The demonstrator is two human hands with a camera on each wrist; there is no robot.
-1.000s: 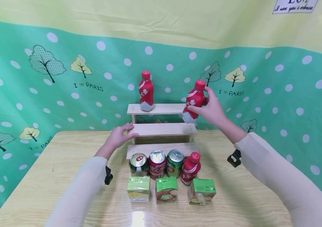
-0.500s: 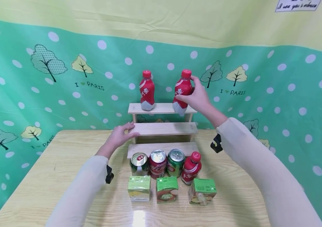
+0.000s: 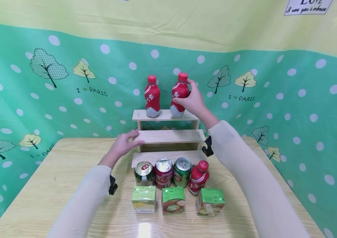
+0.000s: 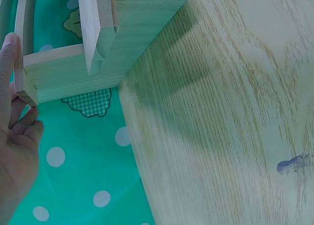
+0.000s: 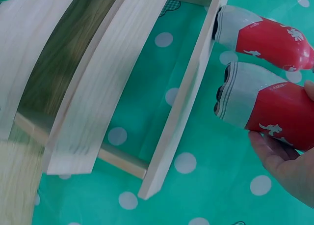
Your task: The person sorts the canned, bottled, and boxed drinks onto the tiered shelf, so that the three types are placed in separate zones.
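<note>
My right hand [image 3: 193,99] grips a red drink bottle [image 3: 179,94] with a white base, upright at the top board of a three-step wooden shelf [image 3: 169,136]. In the right wrist view the bottle's base [image 5: 233,95] is close to the board; whether it touches I cannot tell. A matching bottle [image 3: 152,97] stands to its left on the same board. My left hand [image 3: 124,144] holds the left end of the middle board. The left wrist view shows its thumb on one face and the other fingers curled at the board's edge [image 4: 25,87].
In front of the shelf stand several drink cans [image 3: 164,173] in a row and a third red bottle [image 3: 199,178] at their right. Nearer me are three green-topped drink cartons [image 3: 173,200] on the wooden table [image 3: 67,172]. A green dotted cloth [image 3: 97,99] hangs behind.
My right hand has carried the red bottle leftward, from beyond the shelf's right end to the top board beside the other bottle. My left hand stays on the middle board.
</note>
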